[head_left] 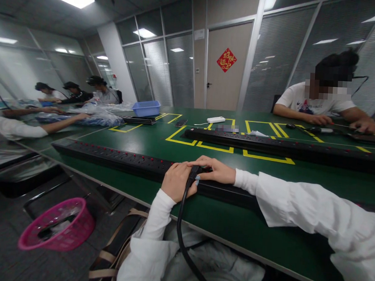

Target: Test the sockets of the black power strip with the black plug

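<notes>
A long black power strip (pixel 120 157) with a row of small red parts lies along the near edge of the green table. My left hand (pixel 177 181) is closed around the strip, its thumb low on the near side. From the right, my right hand (pixel 219 170) pinches a black plug (pixel 193 172) against the top of the strip, between both hands. Whether the plug sits in a socket is hidden by my fingers. Its thick black power cord (pixel 180 224) hangs down over the table edge towards my lap.
A second black power strip (pixel 253 140) lies farther back on the green table (pixel 153 134), near yellow tape outlines. A white device (pixel 216 119) and a blue bin (pixel 146 108) stand behind. A pink basket (pixel 85 223) is on the floor. Co-workers sit left and right.
</notes>
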Tool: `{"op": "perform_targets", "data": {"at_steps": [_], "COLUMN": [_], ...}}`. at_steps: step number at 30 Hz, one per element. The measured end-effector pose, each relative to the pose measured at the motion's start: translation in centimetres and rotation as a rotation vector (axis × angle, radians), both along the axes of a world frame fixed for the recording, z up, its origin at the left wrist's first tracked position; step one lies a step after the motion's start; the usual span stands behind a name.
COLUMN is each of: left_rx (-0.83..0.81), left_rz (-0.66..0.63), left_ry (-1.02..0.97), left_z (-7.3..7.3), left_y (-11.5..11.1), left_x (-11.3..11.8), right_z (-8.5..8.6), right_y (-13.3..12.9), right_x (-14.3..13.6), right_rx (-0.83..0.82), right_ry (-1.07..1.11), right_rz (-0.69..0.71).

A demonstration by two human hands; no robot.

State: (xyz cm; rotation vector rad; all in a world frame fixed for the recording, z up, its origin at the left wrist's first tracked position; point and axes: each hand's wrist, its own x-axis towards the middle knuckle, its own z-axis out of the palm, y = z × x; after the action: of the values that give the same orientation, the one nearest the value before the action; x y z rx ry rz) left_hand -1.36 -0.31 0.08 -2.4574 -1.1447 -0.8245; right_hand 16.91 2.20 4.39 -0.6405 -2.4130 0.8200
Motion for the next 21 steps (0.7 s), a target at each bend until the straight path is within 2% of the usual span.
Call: {"op": "perform_targets", "data": {"at_steps": [10, 21], "left_rx": [0.022, 0.015], "left_rz": [0.000, 0.008], "left_ry": [-0.019, -0.034], "left_z": [-0.30, 0.00], "left_y": [0.20, -0.04], "left_x": [0.06, 0.22], "right_z": [-0.06, -0.20], "right_y": [0.01, -0.06], "right_x": [-0.03, -0.01], "right_rx": [0.029, 0.072], "right_ry": [-0.022, -0.026], "right_rz": [-0.002, -0.013]}}
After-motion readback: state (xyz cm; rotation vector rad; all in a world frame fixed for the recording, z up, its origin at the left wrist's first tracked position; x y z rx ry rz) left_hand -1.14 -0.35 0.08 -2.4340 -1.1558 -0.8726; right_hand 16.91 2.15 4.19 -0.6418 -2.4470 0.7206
